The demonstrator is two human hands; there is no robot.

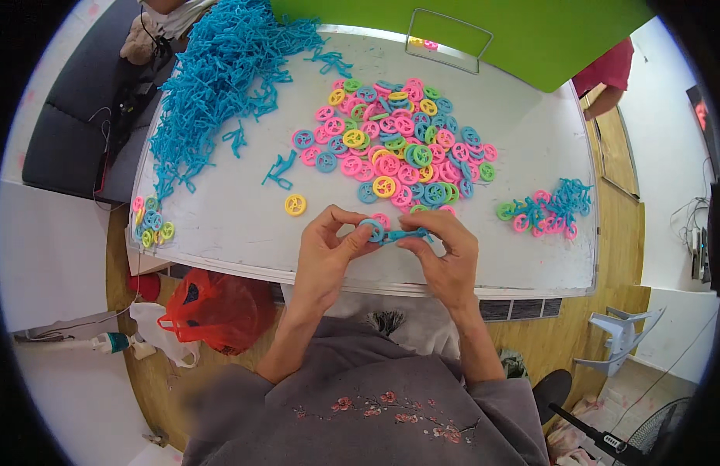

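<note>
Over the near edge of the table, my left hand (326,255) pinches a small light blue spoked toy wheel (372,231) between thumb and fingers. My right hand (449,262) is closed on a thin blue plastic frame part (403,235), whose left end meets the wheel. Whether the two are joined cannot be made out. A pink wheel (382,220) shows just behind the blue one; I cannot tell if it is held or lying on the table. A yellow wheel (295,204) lies alone to the left of my hands, with a loose blue frame (279,171) beyond it.
A heap of mixed coloured wheels (391,140) spreads across the middle of the white table (531,147). Blue frames form a tall pile (220,78) at far left. Frames and wheels lie clustered (550,210) at right. A green panel (484,35) stands along the back.
</note>
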